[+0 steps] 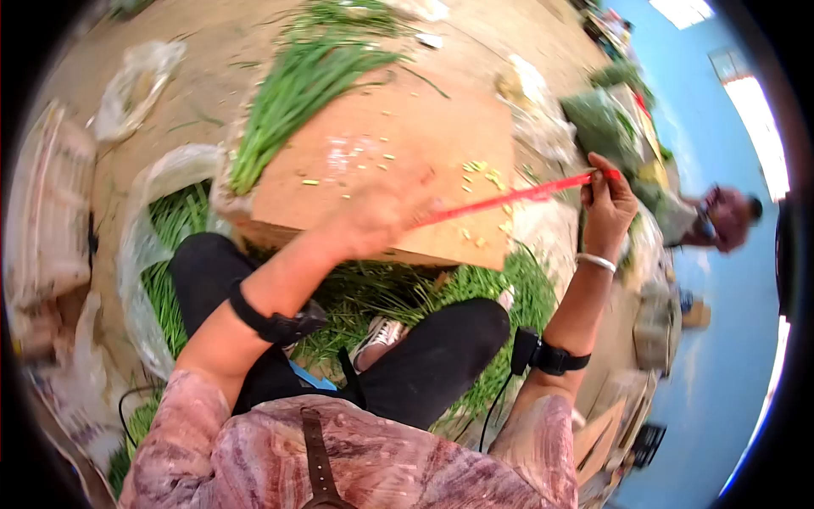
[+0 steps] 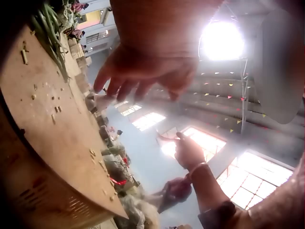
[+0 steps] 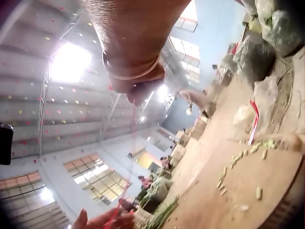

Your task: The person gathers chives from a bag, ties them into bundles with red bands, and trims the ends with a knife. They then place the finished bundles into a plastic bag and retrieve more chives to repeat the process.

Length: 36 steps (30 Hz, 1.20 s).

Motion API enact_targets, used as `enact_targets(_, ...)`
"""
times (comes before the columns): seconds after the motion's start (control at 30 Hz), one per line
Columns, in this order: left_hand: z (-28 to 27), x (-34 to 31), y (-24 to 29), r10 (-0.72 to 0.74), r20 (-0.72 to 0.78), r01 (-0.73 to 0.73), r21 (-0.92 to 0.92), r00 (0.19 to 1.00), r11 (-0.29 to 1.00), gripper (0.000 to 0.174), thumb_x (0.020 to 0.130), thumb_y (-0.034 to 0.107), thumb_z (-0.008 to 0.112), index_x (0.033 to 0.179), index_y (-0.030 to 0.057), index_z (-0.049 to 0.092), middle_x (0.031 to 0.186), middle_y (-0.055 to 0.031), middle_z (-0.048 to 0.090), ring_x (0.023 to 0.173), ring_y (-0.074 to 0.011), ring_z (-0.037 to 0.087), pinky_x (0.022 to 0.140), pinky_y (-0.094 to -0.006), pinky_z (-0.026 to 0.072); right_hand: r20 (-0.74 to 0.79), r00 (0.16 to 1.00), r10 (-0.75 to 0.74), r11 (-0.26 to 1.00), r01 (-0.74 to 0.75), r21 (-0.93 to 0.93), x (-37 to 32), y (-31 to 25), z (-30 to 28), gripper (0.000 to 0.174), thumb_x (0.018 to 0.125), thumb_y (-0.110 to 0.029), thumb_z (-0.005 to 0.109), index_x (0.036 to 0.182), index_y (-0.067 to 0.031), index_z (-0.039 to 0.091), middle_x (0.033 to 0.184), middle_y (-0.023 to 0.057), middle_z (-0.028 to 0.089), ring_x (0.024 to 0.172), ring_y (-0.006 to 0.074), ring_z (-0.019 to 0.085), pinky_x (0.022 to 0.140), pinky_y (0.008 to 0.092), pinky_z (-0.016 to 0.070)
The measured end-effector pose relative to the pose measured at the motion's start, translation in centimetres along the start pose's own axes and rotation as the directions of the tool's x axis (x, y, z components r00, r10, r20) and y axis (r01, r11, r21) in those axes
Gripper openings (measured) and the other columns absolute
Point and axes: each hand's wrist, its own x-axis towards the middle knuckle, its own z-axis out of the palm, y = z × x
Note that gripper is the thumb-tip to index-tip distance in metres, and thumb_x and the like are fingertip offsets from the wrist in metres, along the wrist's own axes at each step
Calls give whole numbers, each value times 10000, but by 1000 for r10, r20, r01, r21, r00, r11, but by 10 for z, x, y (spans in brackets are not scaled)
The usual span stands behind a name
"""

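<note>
A red strip (image 1: 509,198) stretches nearly straight between both hands above the right part of a wooden board (image 1: 407,127). My right hand (image 1: 606,199), raised beyond the board's right edge, pinches one end of it between thumb and fingers. At the other end, blurred over the board's front, is my left hand (image 1: 373,216). Its fingers (image 2: 114,88) extend apart in the left wrist view, while in the right wrist view the strip runs down to that hand. Small cut stalk pieces (image 1: 479,174) lie scattered on the board, with long green stalks (image 1: 297,97) along its left side.
More red strips (image 3: 255,121) lie beside the board. On my left stands a clear plastic bag (image 1: 140,199) of green stalks. Loose greens (image 1: 530,293) cover the floor under the board and around my legs. Another person (image 1: 729,219) and stuffed bags (image 1: 598,123) are further right.
</note>
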Motion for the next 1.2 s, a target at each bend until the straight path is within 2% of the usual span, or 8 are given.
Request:
enact_targets(0.1,-9,-22,-12,-284,463,455,-316,840,832,380,918,292,481,1149,-10,487,1005,-120,586,763,-159,611,731,-291,467,130,991,16,999,-20,26,10,20,57,181,878,9,497,995,13,636,665,-11,525,531,47,432,480,188,337)
enact_targets(0.3,-16,-69,-46,-460,472,657,-598,752,459,250,928,131,386,1025,-71,497,749,-161,633,544,-162,615,443,-233,433,326,924,198,974,-224,41,30,90,134,214,853,-74,565,1044,18,601,662,55,579,531,106,511,490,232,401)
enact_targets(0.37,-19,-67,-54,-548,435,682,-609,714,404,245,926,124,380,996,-80,497,767,-193,638,547,-180,625,425,-233,423,380,918,-110,726,336,-601,41,132,156,453,792,-151,659,1176,38,510,661,102,579,479,172,485,483,301,404)
enact_targets(0.43,-21,-60,-72,-696,400,685,-706,596,181,224,917,115,375,939,-73,495,800,-228,639,570,-209,639,419,-235,414,513,787,-342,349,614,-709,28,63,200,792,672,-209,736,1324,-3,337,807,183,614,681,320,569,614,395,461)
enact_targets(0.47,-23,-58,-74,-707,394,655,-745,587,127,202,912,106,362,917,-60,476,804,-232,635,589,-232,643,434,-243,423,550,834,-35,389,518,-762,13,3,232,834,664,-214,738,1356,-56,300,884,197,612,735,333,570,668,416,462)
enact_targets(0.57,-24,-49,-75,-698,415,637,-768,583,75,177,907,100,361,913,-49,455,820,-241,629,620,-254,647,452,-255,432,882,375,-285,486,850,-205,-3,1,313,805,675,-2,580,1386,-219,270,1452,154,153,1334,316,196,1029,413,293)
enact_targets(0.9,-15,-51,-79,-664,418,599,-799,621,57,217,947,133,333,922,-51,445,790,-209,628,589,-238,642,432,-247,422,962,-250,-111,187,945,268,20,9,426,761,663,-96,640,1347,-184,317,1318,84,406,1283,284,317,997,525,298)
enact_targets(1.2,-11,-51,-79,-676,390,558,-829,625,37,220,922,112,339,887,-69,458,767,-235,618,557,-257,633,386,-252,409,893,-74,-444,275,937,214,12,46,398,248,712,-112,579,955,-111,529,922,63,569,993,249,538,956,483,312)
